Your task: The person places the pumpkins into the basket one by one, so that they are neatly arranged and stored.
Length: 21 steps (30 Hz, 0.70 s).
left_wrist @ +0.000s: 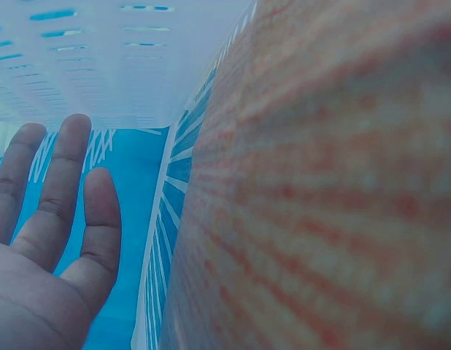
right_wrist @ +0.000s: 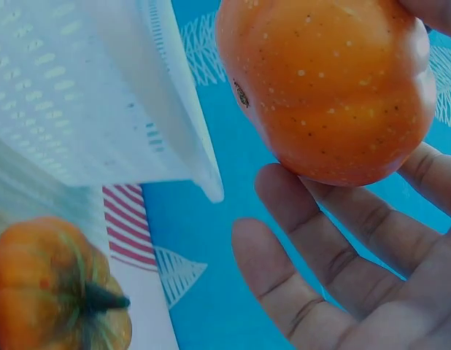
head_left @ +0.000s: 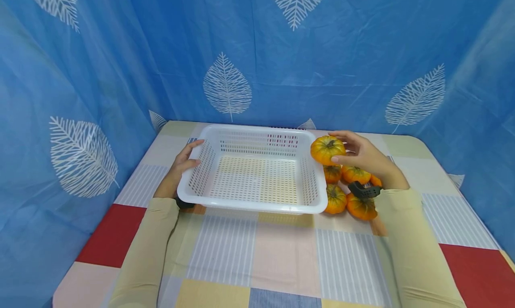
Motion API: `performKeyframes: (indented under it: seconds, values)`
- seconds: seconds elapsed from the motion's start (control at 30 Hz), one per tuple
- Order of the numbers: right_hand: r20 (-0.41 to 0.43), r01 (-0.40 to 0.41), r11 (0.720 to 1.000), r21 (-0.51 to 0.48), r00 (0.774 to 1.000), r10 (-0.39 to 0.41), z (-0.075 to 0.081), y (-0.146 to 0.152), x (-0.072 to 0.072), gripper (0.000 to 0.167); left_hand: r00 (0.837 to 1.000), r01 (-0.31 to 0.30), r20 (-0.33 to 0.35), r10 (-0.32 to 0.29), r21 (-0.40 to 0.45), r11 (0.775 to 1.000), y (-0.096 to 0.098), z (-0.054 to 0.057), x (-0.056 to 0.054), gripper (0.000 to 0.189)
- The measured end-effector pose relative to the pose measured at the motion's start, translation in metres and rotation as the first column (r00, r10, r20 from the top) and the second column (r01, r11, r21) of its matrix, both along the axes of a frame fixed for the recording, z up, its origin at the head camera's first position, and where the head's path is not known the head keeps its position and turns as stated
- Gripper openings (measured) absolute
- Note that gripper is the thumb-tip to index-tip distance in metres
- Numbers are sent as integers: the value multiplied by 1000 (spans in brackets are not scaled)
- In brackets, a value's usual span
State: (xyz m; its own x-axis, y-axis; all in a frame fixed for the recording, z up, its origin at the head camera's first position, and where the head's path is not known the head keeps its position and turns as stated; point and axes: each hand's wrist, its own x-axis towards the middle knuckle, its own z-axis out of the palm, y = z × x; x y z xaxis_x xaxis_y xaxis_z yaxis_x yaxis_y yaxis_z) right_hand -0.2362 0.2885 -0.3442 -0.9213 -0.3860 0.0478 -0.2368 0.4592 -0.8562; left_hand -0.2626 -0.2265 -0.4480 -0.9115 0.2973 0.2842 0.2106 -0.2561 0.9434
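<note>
A white perforated plastic basket (head_left: 251,207) stands on the table, and no items show inside it. At its left side my left hand (head_left: 181,165) has its fingertips at the outer wall and rim; in the left wrist view, the fingers (left_wrist: 54,197) are nearly straight against the basket wall (left_wrist: 101,87). My right hand (head_left: 360,154) holds a small orange pumpkin (head_left: 327,149) between thumb and fingers, beside the basket's right rim. Seen from the right wrist, this pumpkin (right_wrist: 328,87) is off the table, with the lower fingers (right_wrist: 320,240) spread beneath it.
Several more small pumpkins (head_left: 335,200) lie on the table right of the basket, partly under my right wrist. A patchwork cloth (head_left: 285,259) covers the table. Blue curtains (head_left: 257,93) with white leaf prints hang behind and at both sides.
</note>
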Motion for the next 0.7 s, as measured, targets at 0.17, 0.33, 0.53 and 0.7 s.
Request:
performKeyframes:
  seconds: [0.17, 0.33, 0.53, 0.7]
  values:
    - [7, -24, 999, 25, 1000, 24, 3, -9, -5, 68, 1000, -4, 4, 5, -11, 1000, 0, 0, 0, 61]
    - [29, -43, 999, 24, 999, 42, 6, -18, -10, 69, 1000, 18, -10, -18, -3, 1000, 0, -1, 0, 60]
    - [29, -74, 997, 25, 997, 73, 9, -28, -16, 69, 1000, 22, -14, -22, 11, 1000, 0, 0, 0, 60]
    - [36, -94, 995, 44, 995, 93, 13, -39, -21, 70, 1000, 12, -2, -12, 1, 1000, 0, 1, 1, 61]
